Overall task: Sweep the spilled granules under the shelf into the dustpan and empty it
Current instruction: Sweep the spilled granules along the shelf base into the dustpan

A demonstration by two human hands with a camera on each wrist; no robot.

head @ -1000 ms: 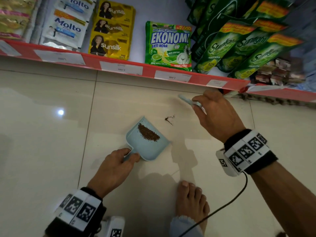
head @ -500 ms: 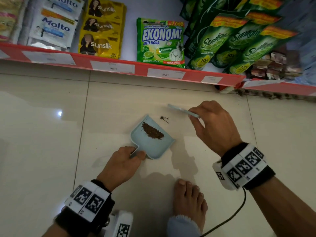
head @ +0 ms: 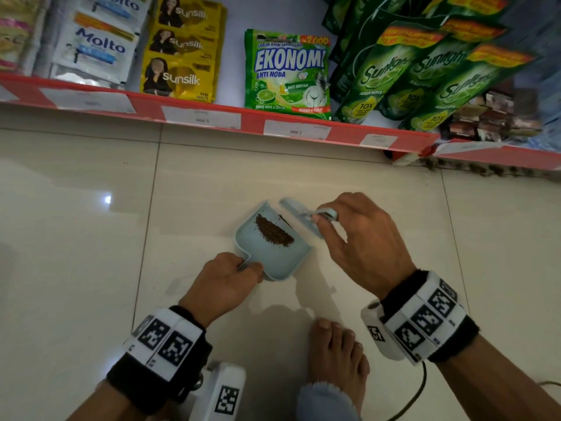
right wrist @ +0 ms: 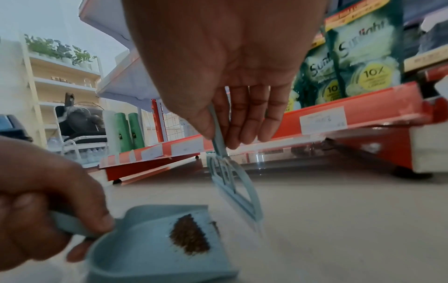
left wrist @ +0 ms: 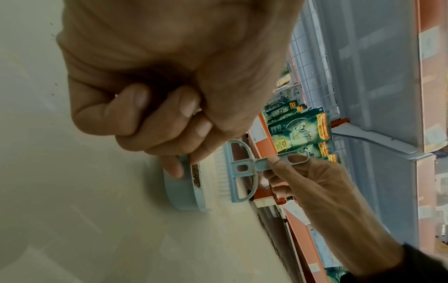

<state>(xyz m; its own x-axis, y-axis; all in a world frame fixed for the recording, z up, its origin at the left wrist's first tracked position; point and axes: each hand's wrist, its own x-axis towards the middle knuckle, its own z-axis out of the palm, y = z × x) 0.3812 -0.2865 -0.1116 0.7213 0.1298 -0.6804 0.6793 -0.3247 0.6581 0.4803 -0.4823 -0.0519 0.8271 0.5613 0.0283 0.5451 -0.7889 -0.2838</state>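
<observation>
Brown granules [head: 274, 232] lie heaped in a pale blue dustpan [head: 270, 256] on the floor tiles [head: 76, 253] near the shelf [head: 212, 115]. The left hand [head: 224, 279] grips its handle (steadying it); the right hand [head: 358, 238] pinches a small brush [head: 299, 215] at the far lip, guiding stragglers in.

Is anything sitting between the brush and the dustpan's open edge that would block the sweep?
Nothing visible does. The brush is already at the dustpan's open edge, with only bare floor tile around it, and the granules lie inside the pan.
</observation>
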